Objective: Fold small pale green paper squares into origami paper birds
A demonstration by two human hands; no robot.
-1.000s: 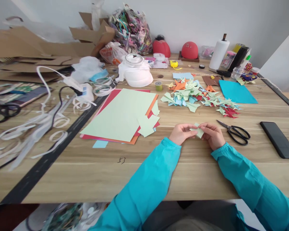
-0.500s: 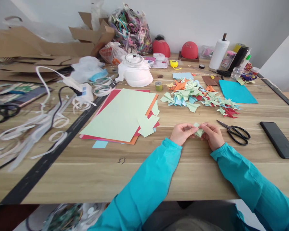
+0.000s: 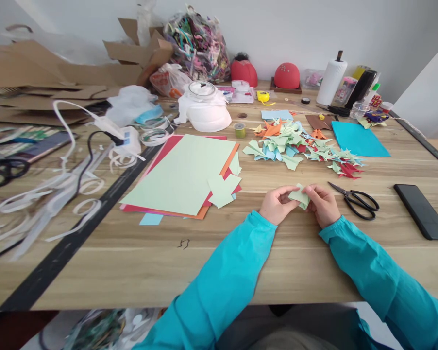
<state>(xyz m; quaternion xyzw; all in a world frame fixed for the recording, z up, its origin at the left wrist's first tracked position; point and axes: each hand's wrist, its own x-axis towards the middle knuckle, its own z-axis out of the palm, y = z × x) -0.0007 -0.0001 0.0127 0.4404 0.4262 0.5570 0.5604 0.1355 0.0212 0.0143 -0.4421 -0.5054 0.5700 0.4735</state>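
A small light green piece of folded paper is held between both hands just above the wooden table. My left hand pinches its left side with thumb and fingers. On the opposite side, my right hand grips the paper the same way; its lower fingers are partly hidden. Close to the right hand lies a pair of black scissors with the blades pointing up and left. Beyond the hands spreads a pile of folded paper pieces in green, orange, blue and red.
To the left, a stack of coloured sheets has loose green squares at its edge. A black phone lies at the right. White strips and a power strip clutter the left. A teal sheet lies behind.
The green paper has turned between my fingers and shows a wider face. My left thumb and fingers have shifted their grip a little; the other things stay in place.
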